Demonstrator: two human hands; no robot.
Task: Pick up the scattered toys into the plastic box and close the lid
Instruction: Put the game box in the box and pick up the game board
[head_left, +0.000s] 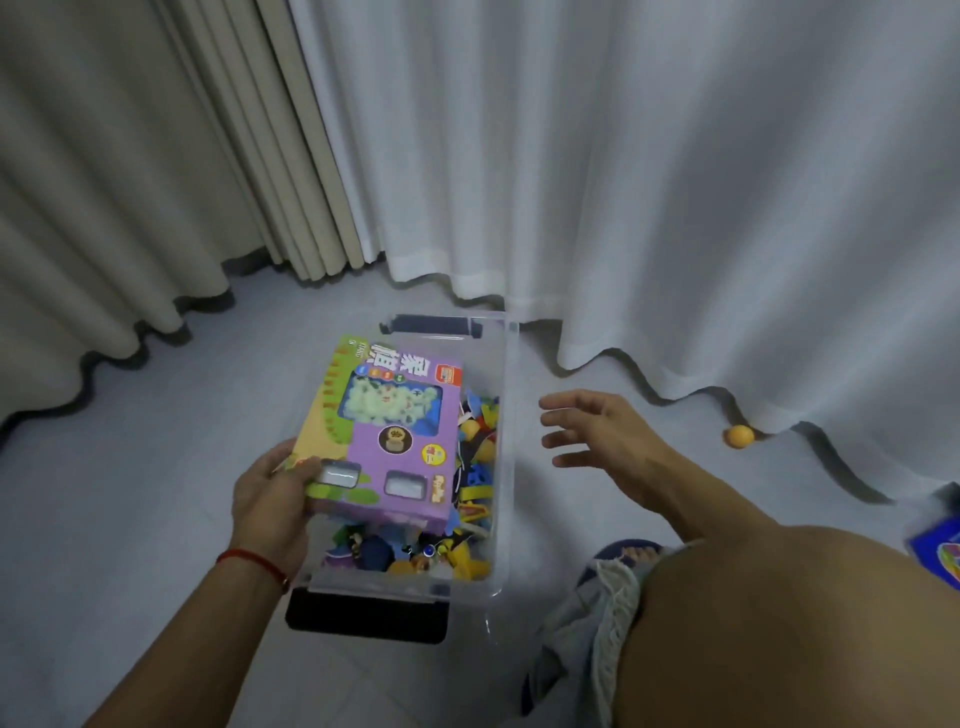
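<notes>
Toys and an open box on the grey floor

A clear plastic box (506, 441) with black end latches stands lidless, holding jumbled colourful small toys (475, 467). A purple-and-yellow cardboard toy package (387, 441) lies tilted across its left side. A small orange ball (740, 436) rests well apart, at the curtain hem.

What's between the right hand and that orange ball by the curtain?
Head view: only bare grey floor lies between the open right hand and the orange ball, which sits at the white curtain's hem.
</notes>
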